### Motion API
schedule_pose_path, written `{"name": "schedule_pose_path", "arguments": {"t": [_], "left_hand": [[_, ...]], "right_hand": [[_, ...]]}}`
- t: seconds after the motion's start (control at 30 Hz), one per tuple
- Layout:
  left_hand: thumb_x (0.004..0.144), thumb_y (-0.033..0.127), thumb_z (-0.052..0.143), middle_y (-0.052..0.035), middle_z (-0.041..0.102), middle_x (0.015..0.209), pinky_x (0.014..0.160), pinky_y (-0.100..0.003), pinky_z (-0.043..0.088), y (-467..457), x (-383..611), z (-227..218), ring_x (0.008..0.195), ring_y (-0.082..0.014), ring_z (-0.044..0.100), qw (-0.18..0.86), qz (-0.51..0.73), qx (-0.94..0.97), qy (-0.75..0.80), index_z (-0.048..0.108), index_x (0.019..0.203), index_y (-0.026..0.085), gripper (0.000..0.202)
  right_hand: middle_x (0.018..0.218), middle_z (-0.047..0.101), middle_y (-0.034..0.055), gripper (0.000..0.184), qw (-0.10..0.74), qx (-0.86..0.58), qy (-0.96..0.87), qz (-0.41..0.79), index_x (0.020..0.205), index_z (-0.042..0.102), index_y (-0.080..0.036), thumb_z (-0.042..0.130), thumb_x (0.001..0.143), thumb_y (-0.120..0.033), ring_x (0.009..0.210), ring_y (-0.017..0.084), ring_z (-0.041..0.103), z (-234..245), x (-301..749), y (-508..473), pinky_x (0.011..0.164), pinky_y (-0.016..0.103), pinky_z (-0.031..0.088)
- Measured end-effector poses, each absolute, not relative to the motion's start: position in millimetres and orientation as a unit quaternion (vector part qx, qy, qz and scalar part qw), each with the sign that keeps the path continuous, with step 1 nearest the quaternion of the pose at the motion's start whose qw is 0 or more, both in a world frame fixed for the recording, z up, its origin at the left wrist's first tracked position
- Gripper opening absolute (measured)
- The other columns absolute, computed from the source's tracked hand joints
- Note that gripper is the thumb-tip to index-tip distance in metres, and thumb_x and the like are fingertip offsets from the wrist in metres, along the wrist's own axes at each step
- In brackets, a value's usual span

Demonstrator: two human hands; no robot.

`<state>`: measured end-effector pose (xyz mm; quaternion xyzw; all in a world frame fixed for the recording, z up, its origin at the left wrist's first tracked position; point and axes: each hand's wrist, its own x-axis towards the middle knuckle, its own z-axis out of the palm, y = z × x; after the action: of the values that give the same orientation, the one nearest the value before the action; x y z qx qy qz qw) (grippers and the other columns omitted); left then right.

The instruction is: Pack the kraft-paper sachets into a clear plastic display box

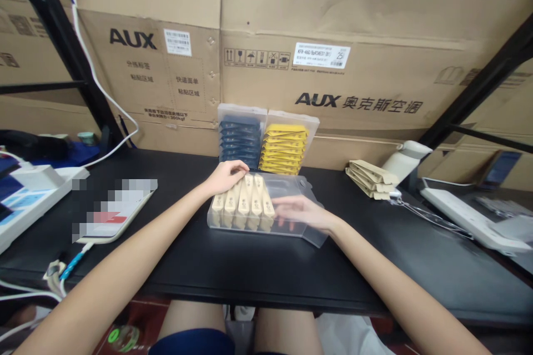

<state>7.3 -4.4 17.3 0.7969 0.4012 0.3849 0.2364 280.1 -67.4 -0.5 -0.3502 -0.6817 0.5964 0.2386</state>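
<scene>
A clear plastic box [287, 227] lies on the desk before me, with a row of several beige packets [244, 202] standing in its left part. My left hand [228, 176] is closed at the box's back left corner, its fingers curled over the rear edge beside the packets' tops. Inside the right part of the box is my right hand [303, 212], fingers stretched toward the rightmost packet and holding nothing. Whether those fingertips touch the packet is hard to tell. The box's clear flap [316, 236] sticks out on the right.
Behind stand two clear boxes, with blue packets [239, 138] and yellow packets [285, 147]. More beige packets [370, 178] are stacked at right beside a white bottle [406, 161]. A phone [120, 213] and power strips [37, 188] [470, 219] lie at the sides. Cardboard [362, 77] backs the desk.
</scene>
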Motion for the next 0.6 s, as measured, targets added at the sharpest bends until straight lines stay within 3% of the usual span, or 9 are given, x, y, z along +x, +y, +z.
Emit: {"name": "schedule_pose_path", "arguments": {"t": [0.6], "left_hand": [[0.083, 0.03, 0.052, -0.0067, 0.072, 0.094, 0.083, -0.034, 0.05, -5.1, 7.8, 18.1, 0.089, -0.0216, 0.067, 0.233, 0.384, 0.798, 0.402, 0.067, 0.091, 0.017, 0.021]], "right_hand": [[0.102, 0.073, 0.0132, 0.05, 0.224, -0.335, -0.673, 0.62, 0.123, 0.061, -0.015, 0.071, 0.079, -0.035, 0.087, 0.021, 0.07, 4.1, 283.9, -68.0, 0.063, 0.026, 0.052]]}}
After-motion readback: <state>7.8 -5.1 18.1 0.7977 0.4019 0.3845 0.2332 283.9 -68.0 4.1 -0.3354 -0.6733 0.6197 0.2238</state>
